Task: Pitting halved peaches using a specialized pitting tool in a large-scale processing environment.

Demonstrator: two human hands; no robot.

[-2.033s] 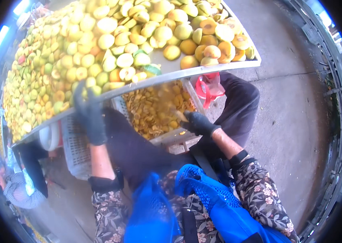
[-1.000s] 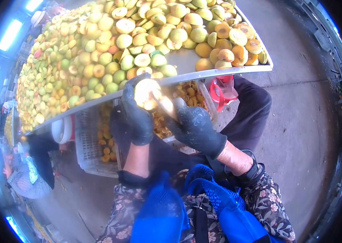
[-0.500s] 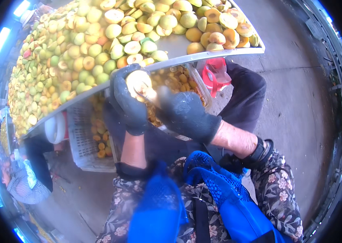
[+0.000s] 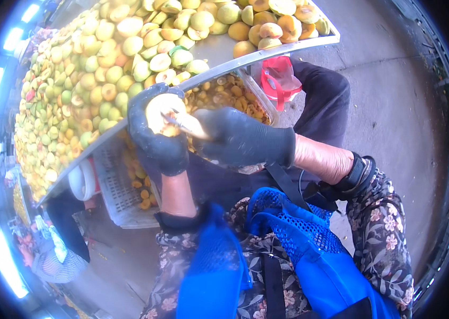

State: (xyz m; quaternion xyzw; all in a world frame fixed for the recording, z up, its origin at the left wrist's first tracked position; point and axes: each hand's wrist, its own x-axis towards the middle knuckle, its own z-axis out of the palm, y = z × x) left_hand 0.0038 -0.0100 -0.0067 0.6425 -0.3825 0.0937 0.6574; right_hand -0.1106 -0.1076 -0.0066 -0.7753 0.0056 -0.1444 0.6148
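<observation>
My left hand (image 4: 162, 151), in a black glove, is closed around a pale yellow fruit half (image 4: 155, 111), which looks like a peach, cut face up. In my right hand (image 4: 246, 137), also black-gloved, is a small knife-like tool (image 4: 191, 125) with a light handle and a thin metal end. That metal end touches the middle of the fruit; its exact shape is blurred. Both hands are just in front of the metal rim of a table (image 4: 211, 50) heaped with halved fruit (image 4: 113, 74).
Below the table's edge, a crate (image 4: 256, 98) of cut fruit sits behind my hands. A white slotted basket (image 4: 121, 191) with fruit stands to the left, beside a white bucket (image 4: 80, 181). A red bag (image 4: 277, 80) lies near my right knee. Another person (image 4: 62, 260) sits at far left.
In the picture, both hands have shifted slightly left with the fruit, and the table has shifted too. The tool now shows more clearly, its metal end against the fruit.
</observation>
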